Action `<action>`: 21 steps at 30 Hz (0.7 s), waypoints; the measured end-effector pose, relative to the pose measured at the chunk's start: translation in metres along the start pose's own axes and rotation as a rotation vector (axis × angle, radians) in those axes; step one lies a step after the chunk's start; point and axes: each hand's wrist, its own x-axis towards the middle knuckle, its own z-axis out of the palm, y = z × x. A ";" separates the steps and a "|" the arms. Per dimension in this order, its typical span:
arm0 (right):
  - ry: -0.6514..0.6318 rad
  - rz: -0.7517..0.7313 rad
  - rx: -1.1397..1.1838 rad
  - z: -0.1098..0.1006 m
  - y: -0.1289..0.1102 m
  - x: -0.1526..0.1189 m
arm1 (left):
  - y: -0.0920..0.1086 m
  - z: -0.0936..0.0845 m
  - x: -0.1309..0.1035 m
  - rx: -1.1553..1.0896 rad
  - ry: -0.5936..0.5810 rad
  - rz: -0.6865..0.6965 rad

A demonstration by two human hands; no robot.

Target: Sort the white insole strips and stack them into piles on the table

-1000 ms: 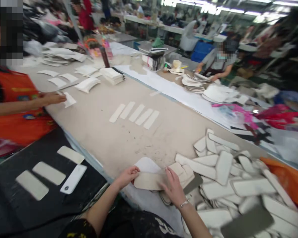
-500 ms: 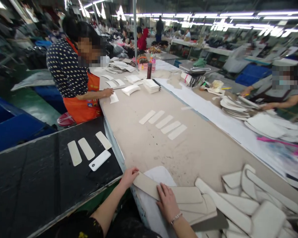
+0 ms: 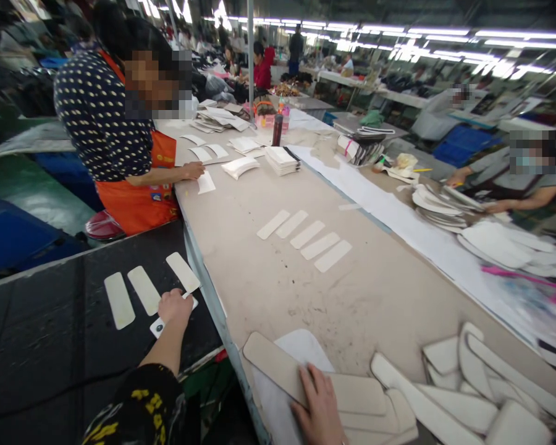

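My left hand [image 3: 175, 309] is closed over a white, phone-like object [image 3: 157, 327] with a dark round spot, lying on the black table; its fingertips curl around the far side. My right hand [image 3: 322, 402] rests with fingers spread on a long beige piece [image 3: 269, 361] with rounded ends. Beneath that piece are a white sheet [image 3: 301, 343] and more beige pieces [image 3: 361, 394]. Three pale strips [image 3: 119, 301] lie on the black table beside my left hand.
Several pale strips [image 3: 307, 235] lie mid-table. A heap of off-white pieces [image 3: 500, 377] covers the near right. At the left edge a person in an orange apron [image 3: 139, 204] handles a white piece [image 3: 206, 182]. Another person's hands [image 3: 500, 205] hold stacked pieces at the right.
My left hand has let go of the long beige piece's end and moved left onto the white object. My right hand stays on the beige piece. The view has shifted slightly.
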 end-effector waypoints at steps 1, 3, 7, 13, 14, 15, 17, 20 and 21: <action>-0.013 0.007 -0.002 0.006 0.005 -0.001 | -0.003 0.005 0.007 0.037 -0.013 0.007; -0.040 0.005 -0.004 0.017 0.014 -0.003 | -0.004 0.015 0.018 0.106 -0.035 0.041; -0.076 -0.011 -0.025 0.031 0.026 -0.002 | 0.004 0.031 0.035 0.218 -0.059 0.130; -0.042 -0.029 -0.052 0.042 0.035 0.000 | 0.011 0.039 0.053 0.298 -0.104 0.245; -0.035 -0.041 -0.053 0.044 0.036 0.000 | 0.011 0.039 0.054 0.301 -0.118 0.267; -0.029 -0.057 -0.054 0.046 0.038 -0.001 | 0.011 0.039 0.055 0.301 -0.132 0.286; -0.003 -0.082 -0.062 0.048 0.041 -0.002 | 0.012 0.037 0.056 0.290 -0.155 0.306; 0.048 -0.120 -0.069 0.044 0.038 0.001 | 0.012 0.028 0.057 0.248 -0.141 0.260; 0.068 -0.127 -0.068 0.040 0.035 0.004 | 0.013 0.023 0.057 0.223 -0.120 0.228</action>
